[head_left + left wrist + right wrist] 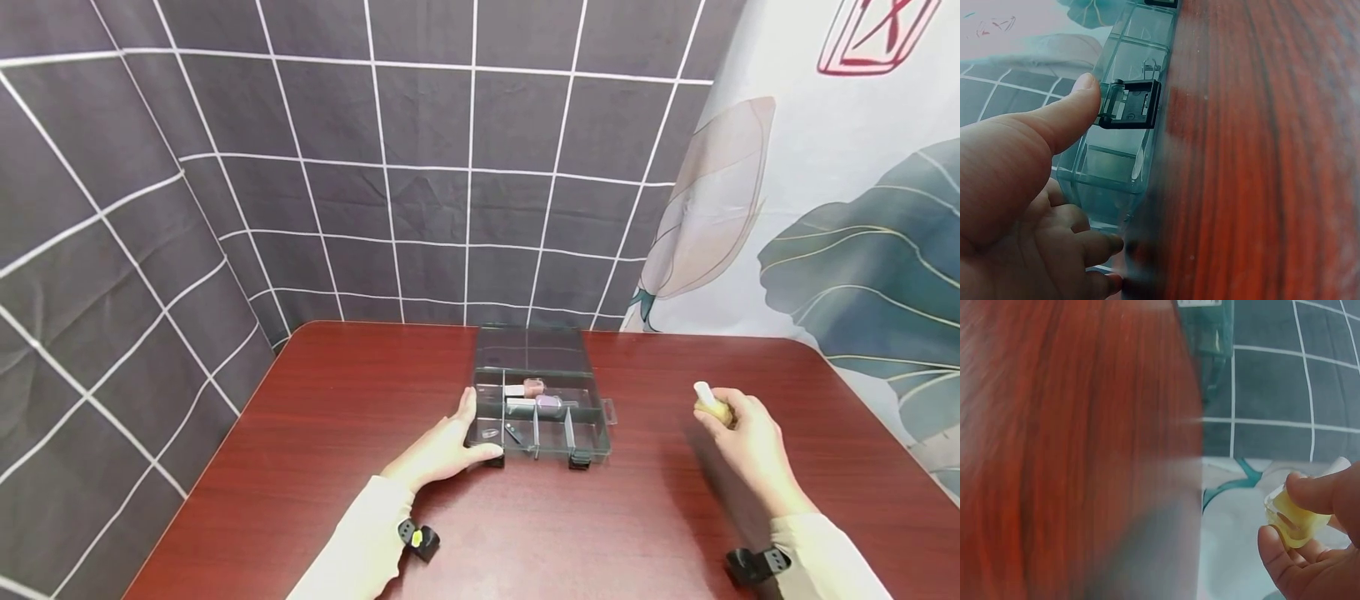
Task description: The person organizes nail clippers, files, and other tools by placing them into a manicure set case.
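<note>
A small yellow bottle with a white cap (709,406) is pinched between the thumb and fingers of the right hand (750,446), held above the dark red wooden table (337,433) at about four o'clock from the clear plastic compartment box (540,400). The bottle and box are well apart. The left hand (442,450) rests against the box's left wall at nine o'clock, fingers relaxed and extended, thumb touching a black latch (1132,103). Inside the box lie what look like two pinkish small bottles (534,387). A grey grid-patterned cloth (412,167) hangs behind.
</note>
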`<state>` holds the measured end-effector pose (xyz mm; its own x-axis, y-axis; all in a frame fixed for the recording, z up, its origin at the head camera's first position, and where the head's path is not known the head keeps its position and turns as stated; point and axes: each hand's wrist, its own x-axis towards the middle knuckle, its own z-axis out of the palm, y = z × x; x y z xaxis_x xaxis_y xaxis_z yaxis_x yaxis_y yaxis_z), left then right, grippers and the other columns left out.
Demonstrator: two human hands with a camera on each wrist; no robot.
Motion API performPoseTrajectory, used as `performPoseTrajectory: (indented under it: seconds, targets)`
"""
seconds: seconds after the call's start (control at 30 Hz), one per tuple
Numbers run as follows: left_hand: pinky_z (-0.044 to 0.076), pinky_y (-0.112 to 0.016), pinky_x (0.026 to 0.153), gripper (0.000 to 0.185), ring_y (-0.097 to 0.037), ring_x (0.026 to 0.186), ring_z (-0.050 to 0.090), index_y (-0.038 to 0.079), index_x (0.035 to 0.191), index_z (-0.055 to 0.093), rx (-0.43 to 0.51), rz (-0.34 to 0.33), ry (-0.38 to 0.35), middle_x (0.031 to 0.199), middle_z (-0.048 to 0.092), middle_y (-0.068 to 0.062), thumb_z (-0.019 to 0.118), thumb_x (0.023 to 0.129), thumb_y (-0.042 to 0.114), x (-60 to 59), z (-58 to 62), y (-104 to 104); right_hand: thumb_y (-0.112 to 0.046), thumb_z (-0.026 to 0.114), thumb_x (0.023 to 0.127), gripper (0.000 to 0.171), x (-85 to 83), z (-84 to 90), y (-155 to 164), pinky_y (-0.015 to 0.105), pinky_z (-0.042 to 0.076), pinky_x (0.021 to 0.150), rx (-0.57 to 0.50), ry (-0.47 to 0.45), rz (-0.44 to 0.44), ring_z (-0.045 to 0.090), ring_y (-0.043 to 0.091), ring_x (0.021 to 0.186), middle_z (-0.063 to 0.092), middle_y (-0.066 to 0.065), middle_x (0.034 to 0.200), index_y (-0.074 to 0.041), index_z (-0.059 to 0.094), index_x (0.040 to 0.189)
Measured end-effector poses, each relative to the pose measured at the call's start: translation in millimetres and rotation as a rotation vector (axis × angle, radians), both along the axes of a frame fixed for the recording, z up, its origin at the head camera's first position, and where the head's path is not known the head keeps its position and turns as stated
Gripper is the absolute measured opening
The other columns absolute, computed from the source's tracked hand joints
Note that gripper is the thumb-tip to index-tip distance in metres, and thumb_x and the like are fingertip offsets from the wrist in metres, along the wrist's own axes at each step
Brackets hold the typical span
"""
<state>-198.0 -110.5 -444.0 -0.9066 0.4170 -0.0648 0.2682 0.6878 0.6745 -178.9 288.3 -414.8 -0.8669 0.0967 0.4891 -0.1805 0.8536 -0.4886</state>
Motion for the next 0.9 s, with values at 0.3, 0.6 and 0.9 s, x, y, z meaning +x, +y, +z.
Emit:
performPoseTrajectory:
  seconds: [0.3, 0.6, 0.9]
  targets:
    - [0.020, -0.046, 0.109, 0.098, -0.033, 0.134, 0.024, 0.003, 0.149, 0.004, -0.005, -0.001, 0.005, 0.155, 0.002, -0.012, 0.061, 0.085, 0.050, -0.4, 0.5, -0.5, -0.009, 0.077, 0.075, 0.024, -10.9, 1.2, -23.2, 0.027, 0.036, 0.055, -0.027, 0.003, 0.027, 0.045, 0.018, 0.068, 0.054, 0.008, 0.077, -0.003, 0.063, 0.093]
    - [0.019, -0.045, 0.110, 0.099, -0.030, 0.135, 0.024, 0.001, 0.149, 0.004, 0.000, -0.005, 0.011, 0.154, 0.003, -0.013, 0.062, 0.085, 0.050, -1.4, -0.7, 1.0, -0.006, 0.074, 0.076, 0.022, -20.8, -0.9, -41.3, 0.029, 0.038, 0.059, -0.044, -0.021, 0.082, 0.047, 0.021, 0.071, 0.054, 0.009, 0.080, -0.002, 0.061, 0.094]
    - [0.019, -0.046, 0.110, 0.098, -0.031, 0.135, 0.023, 0.003, 0.149, 0.004, 0.002, -0.002, 0.010, 0.155, 0.002, -0.012, 0.061, 0.085, 0.050, -2.3, -2.2, 0.5, -0.004, 0.074, 0.075, 0.023, -30.3, 0.0, -58.3, 0.035, 0.041, 0.060, -0.059, -0.029, 0.126, 0.048, 0.022, 0.070, 0.055, 0.011, 0.080, -0.001, 0.062, 0.094]
